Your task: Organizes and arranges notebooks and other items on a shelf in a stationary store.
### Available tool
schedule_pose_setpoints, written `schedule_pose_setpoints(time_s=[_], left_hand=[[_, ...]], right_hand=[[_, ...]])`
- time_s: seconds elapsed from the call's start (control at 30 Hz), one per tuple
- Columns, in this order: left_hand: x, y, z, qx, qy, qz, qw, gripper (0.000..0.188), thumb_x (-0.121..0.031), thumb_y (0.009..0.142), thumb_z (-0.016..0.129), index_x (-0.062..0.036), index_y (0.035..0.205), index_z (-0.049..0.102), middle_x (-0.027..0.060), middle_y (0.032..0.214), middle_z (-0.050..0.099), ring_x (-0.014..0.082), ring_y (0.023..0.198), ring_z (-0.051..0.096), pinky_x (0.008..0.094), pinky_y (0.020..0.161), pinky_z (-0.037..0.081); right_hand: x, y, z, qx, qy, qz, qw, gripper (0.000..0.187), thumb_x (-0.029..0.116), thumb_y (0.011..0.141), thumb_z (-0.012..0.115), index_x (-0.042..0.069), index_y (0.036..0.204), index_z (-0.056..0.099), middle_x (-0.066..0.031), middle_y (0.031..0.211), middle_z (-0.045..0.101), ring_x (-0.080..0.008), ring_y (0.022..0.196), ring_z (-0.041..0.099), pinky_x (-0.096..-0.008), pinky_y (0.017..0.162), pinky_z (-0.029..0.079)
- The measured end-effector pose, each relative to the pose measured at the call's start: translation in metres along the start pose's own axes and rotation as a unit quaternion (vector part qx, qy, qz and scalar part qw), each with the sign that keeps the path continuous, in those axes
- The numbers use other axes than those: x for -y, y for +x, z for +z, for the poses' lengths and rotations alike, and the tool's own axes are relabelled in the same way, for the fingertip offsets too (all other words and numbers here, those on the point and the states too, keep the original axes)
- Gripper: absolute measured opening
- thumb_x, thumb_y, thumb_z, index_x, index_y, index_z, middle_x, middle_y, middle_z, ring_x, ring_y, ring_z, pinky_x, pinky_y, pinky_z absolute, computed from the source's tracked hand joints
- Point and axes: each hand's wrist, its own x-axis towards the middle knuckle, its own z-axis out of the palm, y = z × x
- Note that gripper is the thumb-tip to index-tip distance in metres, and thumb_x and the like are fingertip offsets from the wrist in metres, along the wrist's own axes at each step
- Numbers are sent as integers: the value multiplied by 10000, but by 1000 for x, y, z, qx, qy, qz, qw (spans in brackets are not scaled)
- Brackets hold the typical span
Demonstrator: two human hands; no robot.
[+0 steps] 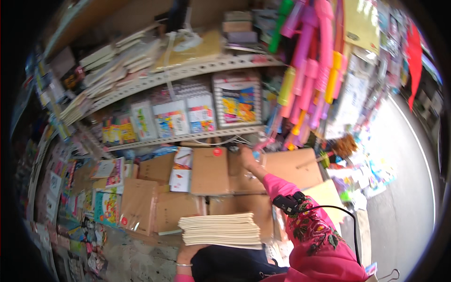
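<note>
In the head view, we see the right hand point(246, 159) stretched to the far side of a crowded stationery display, just in front of the lower shelf point(188, 135), its pink sleeve point(277, 187) crossing above brown-covered books point(210, 175). Blur and the dark gap beyond hide its fingertips, and we cannot tell whether they are spread, pressed together or pinching anything. At the near side, the left hand point(189, 253), a bracelet point(184, 265) at its wrist, meets the near left edge of a stack of cream-coloured booklets point(221, 229). Its fingers are out of sight beneath the stack, so we cannot say how firmly they close. The stack lies near the middle, between the brown books and a dark garment point(221, 263). We judge the step in hand to be a reach into the far row while the booklets are supported near the body. The next move, in our view, calls for keeping the stack level and the fingers clear of the white cord point(224, 141).
</note>
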Motion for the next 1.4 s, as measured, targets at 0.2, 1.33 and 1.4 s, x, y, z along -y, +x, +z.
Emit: schedule_pose_setpoints(time_s=[0.2,1.33,1.4], left_hand=[[-1,-1,4,-15,-115,-41,992,432,42,659,740,-7,1066,605,70,1006,629,174,913,596,294,809,500],[-7,-4,7,-45,-131,-49,989,452,79,718,653,25,1153,540,107,1112,587,204,1001,584,306,849,493],[-10,-5,8,-69,-134,-71,986,451,81,721,652,22,1154,541,104,1115,585,203,1003,582,306,862,486]], right_hand=[[-9,-141,-107,-8,121,-72,990,349,-82,715,513,-9,1050,578,-206,1117,546,-366,1017,546,-396,855,456],[-49,-219,-301,-103,-99,7,990,581,-28,714,572,83,1274,463,-187,1381,365,-376,1275,334,-455,1025,319],[-5,-234,-269,44,45,-60,996,712,82,740,693,127,1370,363,-171,1458,249,-335,1356,220,-399,1096,234]])
